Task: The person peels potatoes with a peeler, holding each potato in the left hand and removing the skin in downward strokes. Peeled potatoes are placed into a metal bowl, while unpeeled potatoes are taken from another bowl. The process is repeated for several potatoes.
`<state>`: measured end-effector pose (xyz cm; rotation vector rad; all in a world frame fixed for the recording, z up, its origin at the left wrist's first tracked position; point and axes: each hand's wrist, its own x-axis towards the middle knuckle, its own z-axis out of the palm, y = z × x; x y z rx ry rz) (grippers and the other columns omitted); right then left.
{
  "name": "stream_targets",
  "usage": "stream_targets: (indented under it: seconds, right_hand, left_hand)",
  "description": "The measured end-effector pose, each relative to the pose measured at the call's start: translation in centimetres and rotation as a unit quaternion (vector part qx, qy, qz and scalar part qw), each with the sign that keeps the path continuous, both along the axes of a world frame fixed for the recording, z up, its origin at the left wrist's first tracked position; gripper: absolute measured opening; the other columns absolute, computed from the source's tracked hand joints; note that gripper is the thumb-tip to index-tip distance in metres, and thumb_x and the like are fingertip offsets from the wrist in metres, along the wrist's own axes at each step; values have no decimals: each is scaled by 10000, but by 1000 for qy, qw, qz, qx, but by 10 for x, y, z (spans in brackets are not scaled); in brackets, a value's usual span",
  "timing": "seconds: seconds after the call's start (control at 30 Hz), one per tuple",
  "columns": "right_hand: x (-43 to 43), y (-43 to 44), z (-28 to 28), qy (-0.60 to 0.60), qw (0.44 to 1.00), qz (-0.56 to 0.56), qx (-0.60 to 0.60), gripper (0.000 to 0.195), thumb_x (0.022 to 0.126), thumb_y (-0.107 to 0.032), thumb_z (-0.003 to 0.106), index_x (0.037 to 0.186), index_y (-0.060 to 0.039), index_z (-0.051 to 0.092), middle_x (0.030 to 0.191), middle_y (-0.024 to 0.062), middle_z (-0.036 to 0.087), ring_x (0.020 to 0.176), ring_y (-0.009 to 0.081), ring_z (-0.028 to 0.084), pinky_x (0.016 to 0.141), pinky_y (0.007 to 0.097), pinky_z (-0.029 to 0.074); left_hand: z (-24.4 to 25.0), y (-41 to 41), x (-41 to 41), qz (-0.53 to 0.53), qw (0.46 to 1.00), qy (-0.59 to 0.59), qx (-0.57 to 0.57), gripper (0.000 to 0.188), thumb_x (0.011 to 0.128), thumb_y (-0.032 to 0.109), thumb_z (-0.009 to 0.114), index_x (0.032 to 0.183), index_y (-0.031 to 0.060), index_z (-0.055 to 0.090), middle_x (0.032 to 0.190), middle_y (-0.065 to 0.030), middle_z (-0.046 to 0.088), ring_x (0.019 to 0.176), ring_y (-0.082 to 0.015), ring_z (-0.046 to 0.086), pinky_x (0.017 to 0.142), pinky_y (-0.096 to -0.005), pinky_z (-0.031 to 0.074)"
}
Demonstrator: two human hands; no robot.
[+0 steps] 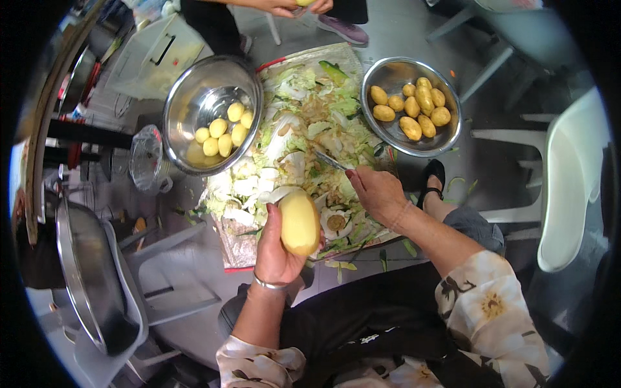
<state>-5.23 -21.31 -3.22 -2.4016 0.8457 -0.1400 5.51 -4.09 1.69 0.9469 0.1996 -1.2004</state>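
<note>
A large peeled potato (300,222) rests in my left hand (279,250), with the thumb along its side. My right hand (381,196) grips a metal peeler (332,161) by its handle, up and to the right of the potato. Below both hands lies a heap of cabbage leaves and peelings (291,140) on a silvery mat (236,250). To the left of the heap, a steel bowl (179,97) holds several peeled potatoes (218,128). Several unpeeled potatoes (411,106) lie in another steel bowl (456,131) on the right.
A co-worker's hands (286,7) hold a yellowish item at the top. White plastic chairs (565,194) stand at the right. A large metal basin (92,271) sits on a grey chair (170,271) at the left. Near the upper left is a clear plastic bin (150,63).
</note>
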Motion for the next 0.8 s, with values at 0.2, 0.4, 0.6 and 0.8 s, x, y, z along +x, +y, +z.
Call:
stream_targets:
  seconds: [0.2,0.4,0.6,0.8]
  right_hand:
    - [-9,40,32,-189,966,168,62,219,901,-291,461,864,-98,559,628,137,590,604,342,587,527,429,469]
    - [-1,6,12,4,994,21,105,212,892,-252,497,800,-66,542,649,193,539,608,395,536,520,447,409]
    - [-10,37,35,-179,965,120,146,224,900,-231,470,775,-53,522,656,190,544,604,394,540,519,450,405]
    - [-7,10,-3,14,998,31,57,300,916,-318,451,790,-50,502,575,167,564,583,359,587,496,434,452]
  left_hand:
    - [-7,9,13,18,997,67,24,589,864,599,397,1057,55,519,822,-90,586,621,-211,571,541,-332,469]
    - [1,12,0,-36,999,9,-37,617,851,632,391,1015,55,532,835,-117,577,621,-206,572,447,-290,413]
    - [-3,9,13,-33,997,71,2,636,861,642,336,1024,55,518,821,-114,564,591,-197,544,397,-288,392]
    - [-2,8,7,-37,991,119,-51,624,833,689,326,1034,136,533,836,-98,561,615,-174,541,479,-267,434]
